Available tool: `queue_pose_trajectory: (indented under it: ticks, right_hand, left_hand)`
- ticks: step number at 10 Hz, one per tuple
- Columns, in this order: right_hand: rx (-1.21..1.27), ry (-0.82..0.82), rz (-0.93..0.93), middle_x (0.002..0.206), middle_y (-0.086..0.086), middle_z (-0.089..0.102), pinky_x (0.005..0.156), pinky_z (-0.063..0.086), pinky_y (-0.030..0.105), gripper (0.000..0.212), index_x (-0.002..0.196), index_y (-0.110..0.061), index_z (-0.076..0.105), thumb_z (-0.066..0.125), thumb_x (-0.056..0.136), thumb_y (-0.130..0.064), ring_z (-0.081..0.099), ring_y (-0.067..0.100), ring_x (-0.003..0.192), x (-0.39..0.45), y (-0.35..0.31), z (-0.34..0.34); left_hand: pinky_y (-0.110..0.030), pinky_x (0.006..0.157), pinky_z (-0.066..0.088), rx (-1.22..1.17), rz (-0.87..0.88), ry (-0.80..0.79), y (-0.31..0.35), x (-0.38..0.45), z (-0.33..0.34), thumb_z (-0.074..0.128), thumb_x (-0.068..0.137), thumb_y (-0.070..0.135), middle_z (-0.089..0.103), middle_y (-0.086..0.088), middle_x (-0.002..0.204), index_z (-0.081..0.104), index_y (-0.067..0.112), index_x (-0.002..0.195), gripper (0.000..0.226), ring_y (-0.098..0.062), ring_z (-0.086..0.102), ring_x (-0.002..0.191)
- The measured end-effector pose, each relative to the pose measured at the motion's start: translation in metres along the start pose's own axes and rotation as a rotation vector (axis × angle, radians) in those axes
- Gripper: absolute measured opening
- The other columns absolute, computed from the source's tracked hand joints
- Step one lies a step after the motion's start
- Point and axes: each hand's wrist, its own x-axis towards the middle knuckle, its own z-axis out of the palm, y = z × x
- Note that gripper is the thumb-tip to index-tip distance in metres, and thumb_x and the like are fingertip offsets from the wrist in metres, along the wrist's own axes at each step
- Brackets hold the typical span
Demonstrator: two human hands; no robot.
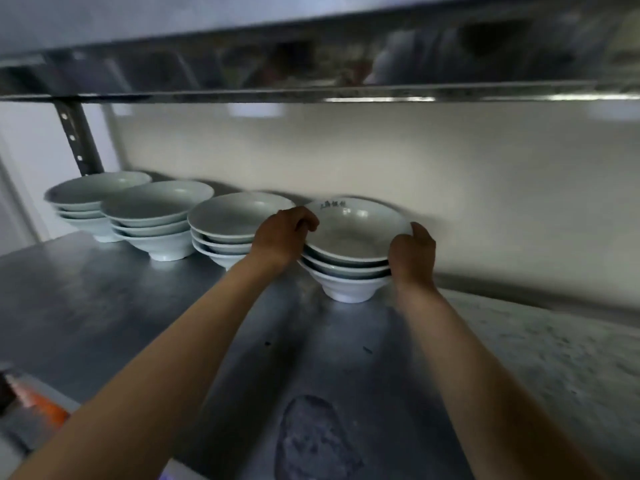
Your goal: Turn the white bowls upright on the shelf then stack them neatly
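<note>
Several stacks of white bowls stand upright in a row on the steel shelf (104, 299), each three bowls high. The rightmost stack (349, 278) sits by the back wall, and its top bowl (353, 233) has dark writing inside the far rim. My left hand (285, 237) grips the left rim of that top bowl, fingers curled over the edge. My right hand (414, 254) holds the right side of the same stack, thumb on the top bowl's rim. To the left stand a third stack (228, 223), a second stack (156, 216) and a far-left stack (90, 202).
A shiny steel shelf (346, 81) hangs overhead, close above the bowls. A perforated metal upright (78, 140) stands at the back left. The white wall (415, 161) runs right behind the stacks. An orange object (38, 403) lies at the lower left edge.
</note>
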Motion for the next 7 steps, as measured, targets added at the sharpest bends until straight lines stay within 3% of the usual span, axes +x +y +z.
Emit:
queue_pose_trajectory:
  ticks: [2, 3, 4, 5, 6, 7]
  right_hand:
    - [-0.04, 0.033, -0.019, 0.136, 0.012, 0.054, 0.102, 0.042, 0.031, 0.055, 0.138, -0.008, 0.045, 0.035, 0.085, -0.002, 0.052, 0.03, 0.124, -0.006, -0.005, 0.004]
    - [-0.128, 0.016, -0.053, 0.129, 0.013, 0.058, 0.095, 0.043, 0.03, 0.051, 0.132, -0.007, 0.049, 0.034, 0.084, -0.002, 0.055, 0.031, 0.118, -0.008, -0.004, 0.0]
    - [-0.402, -0.01, -0.129, 0.128, 0.014, 0.056, 0.091, 0.039, 0.029, 0.045, 0.126, -0.007, 0.05, 0.037, 0.083, -0.004, 0.052, 0.034, 0.119, -0.015, -0.014, -0.006]
    - [-0.775, -0.038, -0.31, 0.148, 0.014, 0.036, 0.11, 0.028, 0.037, 0.051, 0.142, -0.004, 0.032, 0.035, 0.091, -0.011, 0.03, 0.029, 0.139, -0.03, -0.036, -0.005]
    - [-0.914, -0.103, -0.509, 0.158, 0.011, 0.02, 0.117, 0.018, 0.035, 0.053, 0.148, -0.004, 0.021, 0.03, 0.098, -0.018, 0.014, 0.023, 0.147, -0.058, -0.049, 0.007]
    - [-0.919, -0.126, -0.732, 0.151, 0.02, 0.033, 0.115, 0.027, 0.041, 0.053, 0.143, 0.003, 0.032, 0.031, 0.094, -0.018, 0.027, 0.029, 0.143, -0.094, -0.04, 0.023]
  left_hand:
    - [-0.03, 0.087, 0.045, -0.002, 0.05, -0.035, -0.014, 0.008, 0.001, 0.043, 0.091, 0.005, 0.07, 0.001, 0.103, 0.068, 0.021, 0.094, 0.029, -0.021, 0.062, 0.098]
    - [-0.031, 0.093, 0.04, 0.002, 0.067, -0.042, -0.01, 0.002, 0.0, 0.042, 0.095, 0.005, 0.069, 0.0, 0.105, 0.067, 0.017, 0.101, 0.028, -0.024, 0.062, 0.098]
    - [-0.032, 0.101, 0.035, 0.078, 0.151, -0.045, -0.015, -0.007, -0.002, 0.037, 0.097, 0.014, 0.067, -0.001, 0.118, 0.061, 0.017, 0.117, 0.031, -0.026, 0.06, 0.107]
    - [-0.041, 0.108, 0.032, 0.201, 0.243, -0.018, -0.022, -0.023, -0.005, 0.026, 0.096, 0.032, 0.061, -0.011, 0.129, 0.056, 0.011, 0.128, 0.048, -0.03, 0.055, 0.121]
    - [-0.049, 0.103, 0.04, 0.279, 0.354, 0.067, -0.028, -0.036, -0.016, 0.026, 0.096, 0.03, 0.061, -0.02, 0.126, 0.058, 0.001, 0.124, 0.051, -0.036, 0.054, 0.123]
    - [-0.047, 0.11, 0.034, 0.341, 0.398, 0.012, -0.029, -0.049, -0.042, 0.017, 0.096, 0.036, 0.052, -0.019, 0.138, 0.049, 0.002, 0.134, 0.06, -0.034, 0.042, 0.134]
